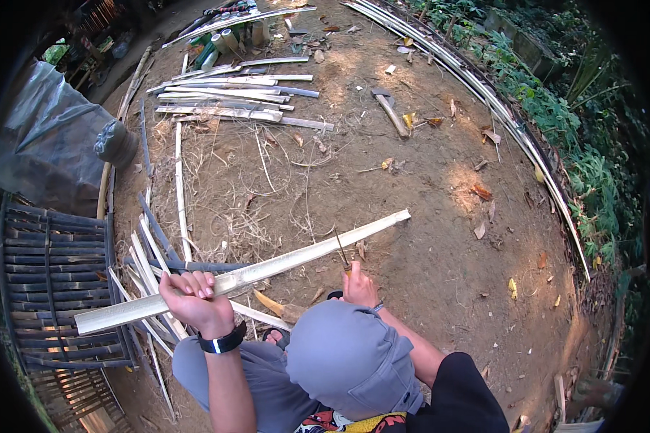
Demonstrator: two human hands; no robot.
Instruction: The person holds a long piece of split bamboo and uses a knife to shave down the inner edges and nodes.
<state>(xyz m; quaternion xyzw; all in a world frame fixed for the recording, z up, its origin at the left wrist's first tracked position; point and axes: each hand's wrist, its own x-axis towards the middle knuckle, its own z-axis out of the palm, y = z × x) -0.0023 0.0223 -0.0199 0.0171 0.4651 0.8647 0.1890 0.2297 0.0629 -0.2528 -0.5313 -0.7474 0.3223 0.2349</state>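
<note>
A long, pale split-bamboo strip [289, 265] slants across in front of me, its left end low and its right end farther away. My left hand [198, 303] is closed around it near the left end, with the fingers curled over the edge. My right hand [360, 285] is closed on a knife [341, 250] whose thin dark blade points up and away from me. In this view the blade crosses the strip right of its middle; whether it touches the strip I cannot tell. Most of the handle is hidden in my fist. My grey-trousered knee [354, 353] rises just below the right hand.
More strips [148, 263] lie heaped beyond my left hand, beside a slatted bamboo rack [58, 278]. A larger strip pile [224, 97] lies farther off. A wooden-handled tool [391, 113] rests on the dirt. Long poles [477, 86] line the right edge by green plants.
</note>
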